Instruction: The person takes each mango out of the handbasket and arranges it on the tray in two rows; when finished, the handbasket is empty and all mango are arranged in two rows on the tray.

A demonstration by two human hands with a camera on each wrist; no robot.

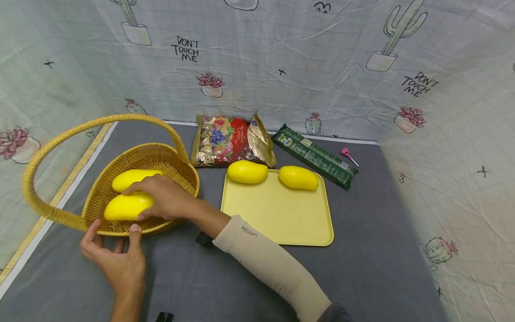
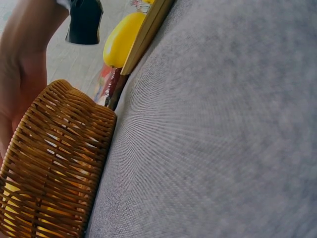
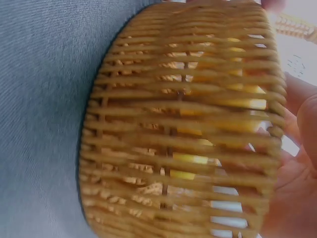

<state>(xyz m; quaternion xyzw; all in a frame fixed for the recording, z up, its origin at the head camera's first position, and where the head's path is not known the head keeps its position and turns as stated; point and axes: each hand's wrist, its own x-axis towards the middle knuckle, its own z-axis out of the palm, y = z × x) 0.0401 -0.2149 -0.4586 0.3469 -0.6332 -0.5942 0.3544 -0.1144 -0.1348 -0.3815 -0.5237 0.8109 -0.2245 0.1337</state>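
Observation:
A yellow wicker basket (image 1: 134, 152) with a tall hoop handle stands at the left of the table. Two yellow mangoes lie inside it: a far mango (image 1: 132, 179) and a near mango (image 1: 124, 208). My right hand (image 1: 166, 197) reaches in from the right and grips the near mango, with the thumb on its near side. At the basket's front rim, my left hand (image 1: 116, 259) holds the wicker with thumb and fingertips. Woven sides of the basket (image 2: 54, 163) partly hide the mangoes in both wrist views.
Two more mangoes (image 1: 247, 171) (image 1: 298, 177) rest along the far edge of a pale yellow tray (image 1: 277, 219). Behind them lie a candy bag (image 1: 231, 141) and a long green packet (image 1: 314, 156). A pink lollipop (image 1: 346, 152) is at the far right. Patterned cloth (image 1: 281, 53) hangs behind the table.

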